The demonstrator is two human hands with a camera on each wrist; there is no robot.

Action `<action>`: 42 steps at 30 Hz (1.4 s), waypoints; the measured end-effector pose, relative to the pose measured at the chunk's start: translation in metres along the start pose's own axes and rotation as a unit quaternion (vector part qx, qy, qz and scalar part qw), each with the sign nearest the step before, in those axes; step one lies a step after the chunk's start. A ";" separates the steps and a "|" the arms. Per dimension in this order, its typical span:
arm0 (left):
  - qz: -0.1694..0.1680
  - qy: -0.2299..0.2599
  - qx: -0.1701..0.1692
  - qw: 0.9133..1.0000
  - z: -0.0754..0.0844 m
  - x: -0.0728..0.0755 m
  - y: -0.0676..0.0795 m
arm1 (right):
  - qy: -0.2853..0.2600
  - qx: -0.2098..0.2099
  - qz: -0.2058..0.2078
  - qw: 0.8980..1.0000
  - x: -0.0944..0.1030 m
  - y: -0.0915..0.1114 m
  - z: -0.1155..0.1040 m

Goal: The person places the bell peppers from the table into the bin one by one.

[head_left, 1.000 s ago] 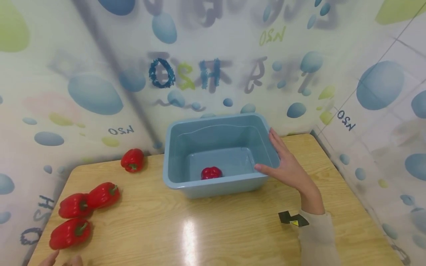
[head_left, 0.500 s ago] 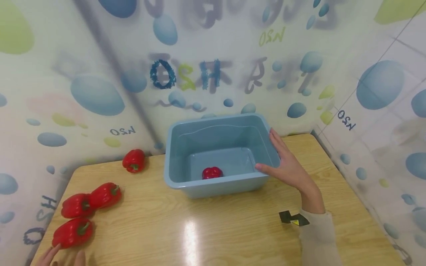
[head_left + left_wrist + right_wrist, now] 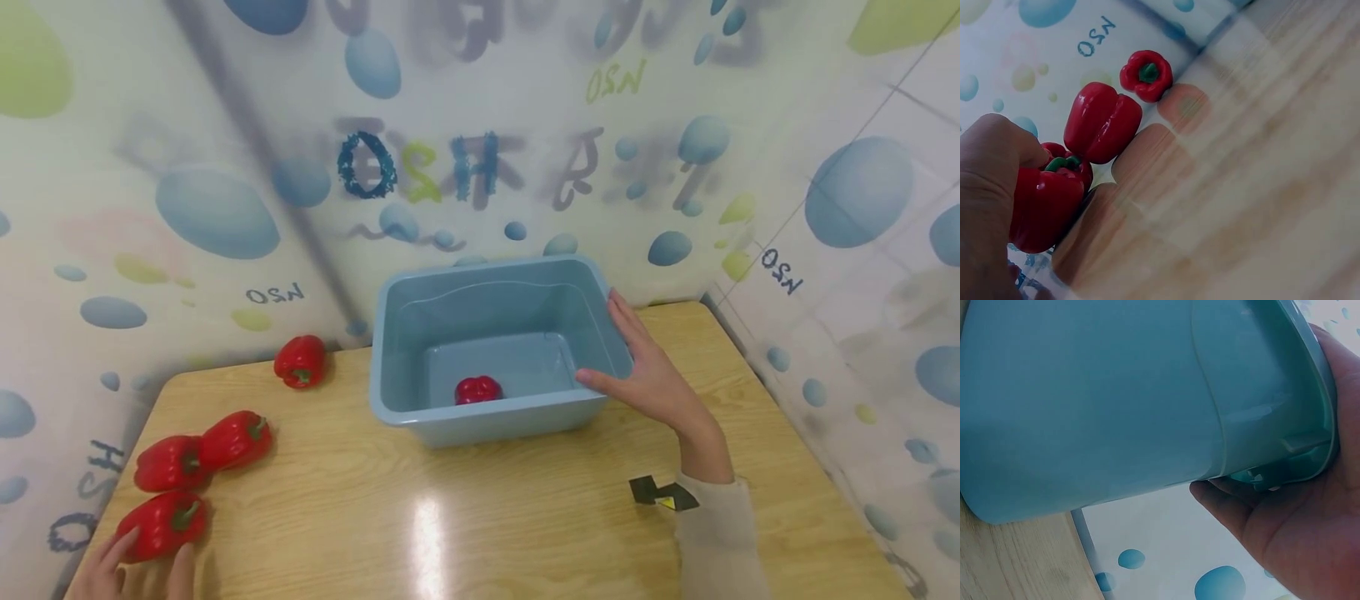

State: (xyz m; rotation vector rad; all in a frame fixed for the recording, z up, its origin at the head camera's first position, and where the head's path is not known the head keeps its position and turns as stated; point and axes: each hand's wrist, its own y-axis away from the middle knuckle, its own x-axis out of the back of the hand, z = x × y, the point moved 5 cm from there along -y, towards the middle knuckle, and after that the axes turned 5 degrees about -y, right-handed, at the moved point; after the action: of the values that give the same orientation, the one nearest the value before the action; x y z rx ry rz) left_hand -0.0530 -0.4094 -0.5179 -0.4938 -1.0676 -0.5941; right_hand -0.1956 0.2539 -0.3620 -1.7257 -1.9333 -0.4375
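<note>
At the table's near left corner my left hand (image 3: 112, 575) has its fingers and thumb around the nearest red bell pepper (image 3: 163, 527). In the left wrist view this hand (image 3: 991, 181) partly covers that pepper (image 3: 1047, 206), whose green stem faces right. My right hand (image 3: 645, 375) grips the right end of a light blue plastic basin (image 3: 480, 429), thumb over the front rim. The right wrist view has the hand's (image 3: 1297, 531) fingers under the basin's rim. Inside the basin lies one red bell pepper (image 3: 478, 389).
Two touching bell peppers, one left (image 3: 168, 464) and one right (image 3: 236, 440), lie just beyond the left hand. Another bell pepper (image 3: 300, 362) sits near the back edge. A patterned wall covering (image 3: 480, 125) rises behind the wooden table (image 3: 337, 517). Black tape (image 3: 662, 493) marks the right side.
My left hand has moved forward from the bottom edge, and its fingers now overlap the nearest bell pepper. The right hand and the basin have stayed in place.
</note>
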 end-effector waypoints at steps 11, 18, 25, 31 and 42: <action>0.046 0.149 -0.016 0.988 0.033 0.011 0.011 | -0.002 -0.005 -0.001 1.000 0.000 0.000 0.000; 0.042 0.150 -0.009 0.988 0.046 0.023 0.018 | -0.001 0.003 -0.006 1.000 0.001 0.001 -0.002; -0.011 0.072 0.045 0.996 0.010 0.002 -0.001 | -0.002 0.003 -0.010 1.000 0.001 0.001 -0.003; -0.035 0.095 0.092 0.991 -0.006 -0.009 -0.013 | 0.001 0.002 -0.007 1.000 0.000 0.000 -0.002; -0.041 0.184 0.124 0.974 0.032 0.024 0.011 | -0.001 0.003 -0.001 1.000 0.000 0.000 -0.001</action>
State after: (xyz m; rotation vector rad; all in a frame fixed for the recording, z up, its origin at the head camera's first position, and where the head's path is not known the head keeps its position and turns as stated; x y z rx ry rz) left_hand -0.0584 -0.3862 -0.4846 -0.1124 -0.7960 -0.5878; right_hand -0.1952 0.2539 -0.3614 -1.7215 -1.9365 -0.4297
